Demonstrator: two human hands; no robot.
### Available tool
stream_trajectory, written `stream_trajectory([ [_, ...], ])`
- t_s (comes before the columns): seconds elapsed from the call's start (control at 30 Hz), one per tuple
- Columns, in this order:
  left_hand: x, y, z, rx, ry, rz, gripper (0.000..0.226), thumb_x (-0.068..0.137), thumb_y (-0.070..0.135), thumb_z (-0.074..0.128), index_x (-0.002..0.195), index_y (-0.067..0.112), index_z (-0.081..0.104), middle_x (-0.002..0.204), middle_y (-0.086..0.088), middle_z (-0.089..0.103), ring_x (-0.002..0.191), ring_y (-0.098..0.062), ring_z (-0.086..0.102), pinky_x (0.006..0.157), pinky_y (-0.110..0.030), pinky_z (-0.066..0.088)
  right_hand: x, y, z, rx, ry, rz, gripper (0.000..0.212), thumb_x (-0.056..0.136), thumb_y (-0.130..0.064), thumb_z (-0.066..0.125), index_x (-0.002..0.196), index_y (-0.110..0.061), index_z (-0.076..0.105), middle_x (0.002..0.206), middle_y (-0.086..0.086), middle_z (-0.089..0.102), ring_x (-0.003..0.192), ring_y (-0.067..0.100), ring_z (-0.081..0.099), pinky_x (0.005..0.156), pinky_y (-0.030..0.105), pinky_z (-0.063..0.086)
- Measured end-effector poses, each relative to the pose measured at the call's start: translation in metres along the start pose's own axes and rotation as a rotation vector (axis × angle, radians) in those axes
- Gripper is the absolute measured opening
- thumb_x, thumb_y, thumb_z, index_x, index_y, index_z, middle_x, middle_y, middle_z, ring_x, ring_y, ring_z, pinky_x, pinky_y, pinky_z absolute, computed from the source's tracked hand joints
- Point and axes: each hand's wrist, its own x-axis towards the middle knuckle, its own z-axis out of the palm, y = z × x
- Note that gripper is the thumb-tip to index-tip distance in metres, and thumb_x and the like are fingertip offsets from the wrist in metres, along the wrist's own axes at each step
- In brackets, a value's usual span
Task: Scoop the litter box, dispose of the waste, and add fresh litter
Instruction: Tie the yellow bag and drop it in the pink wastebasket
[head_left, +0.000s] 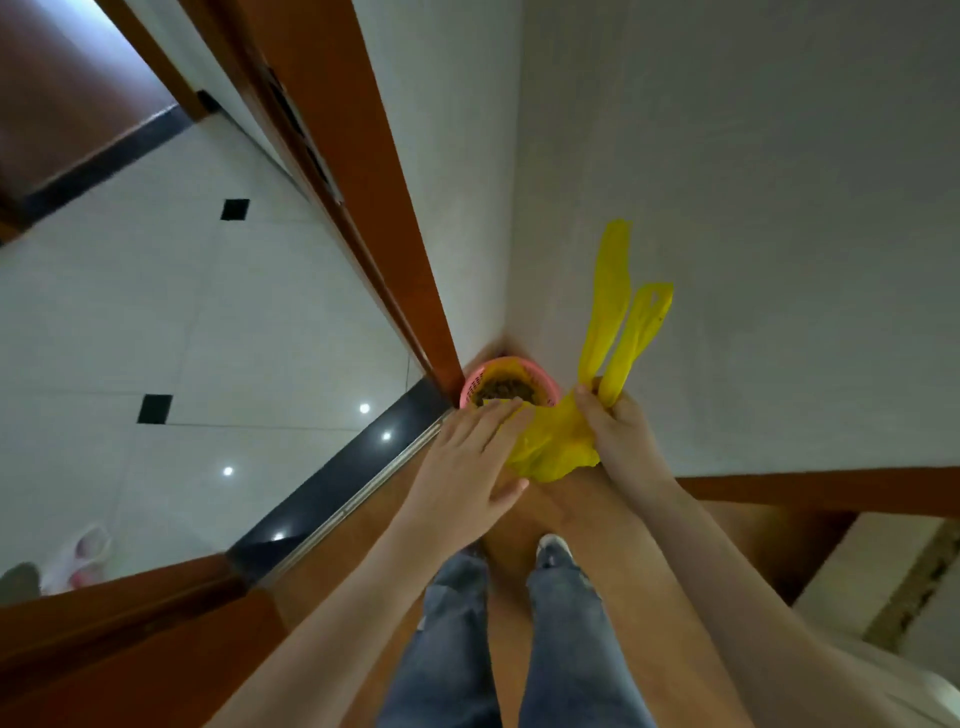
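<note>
Disposal stage: right hand (621, 431) grips yellow bag (550, 447) handles; left hand (467, 467) flat, fingers straight on it. Pink bin (470, 387) holds waste; fresh litter unseen.

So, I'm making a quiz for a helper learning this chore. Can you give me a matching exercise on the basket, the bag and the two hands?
Column one:
1. pink basket
2. yellow plastic bag
3. left hand
4. right hand

Column two:
a. grips the bag near its handles
b. stands in the corner by the wall, dark waste inside
c. lies with straight fingers on the bag's edge
d. held over the floor, two handles sticking up

Pairs: 1-b, 2-d, 3-c, 4-a
</note>
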Motion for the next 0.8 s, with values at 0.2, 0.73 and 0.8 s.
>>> stream_trajectory([
  [0.2,0.044,-0.042,0.069,0.018,-0.036,0.07,0.085,0.073,0.035,0.079,0.144,0.024,0.032,0.135,-0.007,0.052,0.125,-0.026,0.049,0.109,-0.043,0.037,0.061,0.055,0.023,0.171,-0.012,0.162,0.018,0.099,-0.019,0.051,0.089,-0.019,0.066,0.085,0.002,0.069,0.079,0.013,0.065,0.077,0.033,0.052],
  [0.73,0.1,-0.162,0.304,0.019,-0.037,-0.069,0.029,0.083,0.033,0.05,0.1,0.02,0.068,0.103,0.001,0.064,0.102,-0.023,0.053,0.098,-0.048,0.044,0.212,0.263,0.04,-0.606,-0.341,-0.232,0.051,0.083,-0.022,0.072,0.13,-0.025,0.053,0.116,-0.018,0.044,0.101,0.0,0.046,0.08,0.002,0.036],
  [0.8,0.103,-0.175,0.322,-0.031,-0.051,-0.068,0.03,0.083,0.036,0.053,0.103,0.019,0.067,0.105,0.001,0.063,0.104,-0.021,0.052,0.098,-0.048,0.045,0.232,0.287,0.042,-0.638,-0.299,-0.235,0.031,0.089,-0.017,0.064,0.119,-0.024,0.06,0.106,-0.014,0.051,0.094,0.004,0.051,0.077,0.005,0.04],
])
